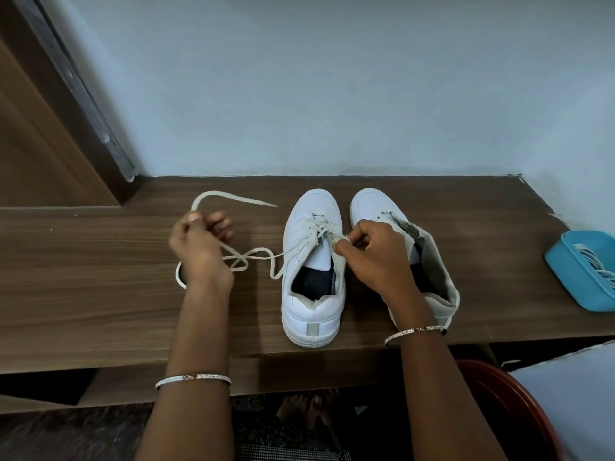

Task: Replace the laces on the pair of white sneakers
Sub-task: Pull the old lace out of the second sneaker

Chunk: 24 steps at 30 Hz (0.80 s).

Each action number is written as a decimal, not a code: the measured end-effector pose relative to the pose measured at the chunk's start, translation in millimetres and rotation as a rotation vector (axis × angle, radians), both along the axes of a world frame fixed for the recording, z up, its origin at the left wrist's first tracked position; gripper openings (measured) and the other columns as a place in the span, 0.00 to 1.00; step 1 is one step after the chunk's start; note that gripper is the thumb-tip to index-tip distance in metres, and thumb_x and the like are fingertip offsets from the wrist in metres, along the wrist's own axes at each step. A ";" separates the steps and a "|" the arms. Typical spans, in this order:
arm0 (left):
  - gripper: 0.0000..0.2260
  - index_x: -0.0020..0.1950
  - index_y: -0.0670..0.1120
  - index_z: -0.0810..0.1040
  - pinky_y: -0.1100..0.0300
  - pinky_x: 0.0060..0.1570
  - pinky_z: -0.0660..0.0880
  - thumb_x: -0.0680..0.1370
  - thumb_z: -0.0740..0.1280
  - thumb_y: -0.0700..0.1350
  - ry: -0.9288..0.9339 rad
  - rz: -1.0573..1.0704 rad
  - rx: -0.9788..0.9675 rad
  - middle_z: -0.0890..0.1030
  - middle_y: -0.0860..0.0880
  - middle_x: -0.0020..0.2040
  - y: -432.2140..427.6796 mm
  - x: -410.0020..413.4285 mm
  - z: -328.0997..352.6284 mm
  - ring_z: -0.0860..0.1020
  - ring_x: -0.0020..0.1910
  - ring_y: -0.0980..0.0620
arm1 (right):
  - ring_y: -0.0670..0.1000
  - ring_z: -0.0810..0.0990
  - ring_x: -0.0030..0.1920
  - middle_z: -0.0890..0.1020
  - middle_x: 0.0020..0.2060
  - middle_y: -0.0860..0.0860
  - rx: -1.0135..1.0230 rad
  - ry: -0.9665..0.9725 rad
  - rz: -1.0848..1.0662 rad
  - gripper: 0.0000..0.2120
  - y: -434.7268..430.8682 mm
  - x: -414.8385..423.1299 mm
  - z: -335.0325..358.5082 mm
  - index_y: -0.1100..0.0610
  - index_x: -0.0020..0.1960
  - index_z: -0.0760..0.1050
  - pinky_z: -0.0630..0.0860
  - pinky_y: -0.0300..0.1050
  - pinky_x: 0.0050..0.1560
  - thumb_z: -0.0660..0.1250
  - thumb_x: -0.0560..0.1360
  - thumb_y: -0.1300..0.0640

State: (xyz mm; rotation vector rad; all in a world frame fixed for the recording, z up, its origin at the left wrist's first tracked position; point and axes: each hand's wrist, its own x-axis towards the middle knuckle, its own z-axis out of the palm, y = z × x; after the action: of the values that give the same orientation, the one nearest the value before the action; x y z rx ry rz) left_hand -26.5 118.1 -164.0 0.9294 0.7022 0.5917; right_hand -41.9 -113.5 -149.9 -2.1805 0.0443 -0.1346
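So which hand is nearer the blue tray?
Right. The right hand is at the sneakers, left of the blue tray; the left hand is farther left, beyond both sneakers.

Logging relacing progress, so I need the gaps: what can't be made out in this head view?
Head view:
- Right sneaker: eyelet rows, hidden behind the right hand and wrist.
- Left sneaker: the eyelet being worked, covered by that hand's grip.
- Blue tray: cut by the right edge; white contents unclear.
- Lace: a stretch hidden under the left hand.
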 end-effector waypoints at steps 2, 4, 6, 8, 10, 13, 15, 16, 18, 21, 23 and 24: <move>0.08 0.54 0.45 0.73 0.61 0.28 0.76 0.85 0.55 0.42 0.066 0.098 -0.188 0.79 0.50 0.34 18.6 0.6 -8.7 0.78 0.26 0.56 | 0.42 0.74 0.28 0.78 0.26 0.46 -0.004 0.001 -0.005 0.09 0.4 0.9 -0.3 0.54 0.34 0.77 0.71 0.40 0.35 0.75 0.70 0.55; 0.12 0.60 0.41 0.76 0.60 0.34 0.79 0.83 0.56 0.43 0.144 0.166 -0.198 0.81 0.49 0.40 33.3 1.5 -21.4 0.81 0.31 0.55 | 0.43 0.74 0.29 0.78 0.27 0.46 -0.003 -0.006 -0.006 0.09 1.5 0.8 -0.4 0.54 0.35 0.77 0.73 0.41 0.36 0.75 0.70 0.55; 0.15 0.61 0.41 0.76 0.52 0.51 0.81 0.79 0.59 0.45 0.348 0.287 0.024 0.82 0.45 0.53 37.0 -0.9 -27.7 0.83 0.48 0.47 | 0.43 0.75 0.29 0.78 0.27 0.46 0.001 -0.022 -0.017 0.09 3.2 -0.4 -0.1 0.54 0.35 0.77 0.74 0.42 0.36 0.75 0.69 0.54; 0.20 0.68 0.42 0.71 0.47 0.65 0.71 0.76 0.62 0.44 0.534 0.368 0.391 0.74 0.42 0.67 23.4 -8.5 -19.6 0.75 0.64 0.40 | 0.44 0.76 0.30 0.79 0.28 0.46 -0.015 -0.035 -0.027 0.08 5.0 -1.5 0.0 0.53 0.36 0.77 0.76 0.43 0.36 0.75 0.69 0.53; 0.25 0.70 0.42 0.70 0.48 0.66 0.67 0.74 0.66 0.46 0.437 0.387 0.772 0.70 0.42 0.70 9.7 -17.1 -6.3 0.71 0.67 0.39 | 0.44 0.77 0.32 0.81 0.32 0.46 -0.002 -0.050 -0.011 0.06 7.8 -2.6 0.3 0.51 0.40 0.77 0.77 0.44 0.39 0.74 0.68 0.55; 0.20 0.62 0.45 0.77 0.46 0.64 0.71 0.73 0.70 0.53 0.044 0.107 1.116 0.77 0.46 0.61 -0.5 -13.6 -0.3 0.74 0.62 0.45 | 0.42 0.77 0.37 0.80 0.41 0.43 -0.021 -0.130 0.078 0.11 13.8 -4.4 -0.4 0.48 0.48 0.78 0.75 0.42 0.40 0.73 0.68 0.59; 0.23 0.61 0.51 0.79 0.44 0.63 0.72 0.72 0.70 0.64 -0.054 -0.302 1.184 0.78 0.51 0.60 -13.6 -14.2 2.6 0.74 0.63 0.49 | 0.41 0.76 0.44 0.78 0.48 0.42 -0.144 -0.198 0.155 0.15 18.8 -4.9 -1.8 0.47 0.53 0.78 0.71 0.40 0.42 0.72 0.70 0.60; 0.27 0.62 0.55 0.78 0.46 0.64 0.69 0.69 0.69 0.68 -0.032 -0.468 1.286 0.77 0.54 0.63 -21.7 -15.6 4.0 0.72 0.66 0.49 | 0.41 0.76 0.46 0.77 0.52 0.43 -0.203 -0.217 0.175 0.15 21.2 -4.9 -1.8 0.47 0.55 0.79 0.71 0.40 0.43 0.72 0.71 0.60; 0.33 0.65 0.61 0.75 0.49 0.62 0.62 0.64 0.67 0.73 0.015 -0.632 1.503 0.71 0.57 0.70 -35.0 -18.3 3.6 0.65 0.72 0.50 | 0.46 0.78 0.51 0.75 0.56 0.45 -0.313 -0.230 0.186 0.16 25.5 -4.4 -1.0 0.49 0.56 0.79 0.75 0.44 0.44 0.72 0.71 0.61; 0.33 0.65 0.60 0.74 0.49 0.58 0.59 0.62 0.67 0.71 0.059 -0.630 1.533 0.69 0.58 0.70 -38.5 -17.6 0.6 0.64 0.72 0.50 | 0.50 0.80 0.51 0.75 0.58 0.46 -0.412 -0.225 0.169 0.14 28.6 -4.2 1.0 0.50 0.55 0.79 0.76 0.46 0.43 0.74 0.71 0.60; 0.29 0.59 0.57 0.75 0.51 0.56 0.61 0.62 0.66 0.68 0.081 -0.583 1.500 0.72 0.55 0.62 -37.0 -17.0 1.0 0.69 0.65 0.48 | 0.50 0.79 0.50 0.77 0.55 0.46 -0.417 -0.246 0.146 0.09 29.9 -3.8 0.7 0.51 0.53 0.80 0.71 0.44 0.41 0.73 0.73 0.57; 0.24 0.54 0.55 0.75 0.52 0.53 0.63 0.62 0.65 0.66 0.061 -0.566 1.492 0.74 0.55 0.56 -36.7 -17.7 2.0 0.72 0.59 0.48 | 0.50 0.79 0.49 0.78 0.53 0.46 -0.420 -0.256 0.128 0.07 30.9 -3.6 0.1 0.51 0.52 0.80 0.69 0.43 0.40 0.73 0.74 0.56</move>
State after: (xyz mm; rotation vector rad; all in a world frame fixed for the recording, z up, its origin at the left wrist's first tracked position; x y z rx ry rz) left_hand -44.2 81.4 -161.9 2.4202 -0.1160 0.5169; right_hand -45.5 -82.7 -149.8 -2.5566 -0.2925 -0.3776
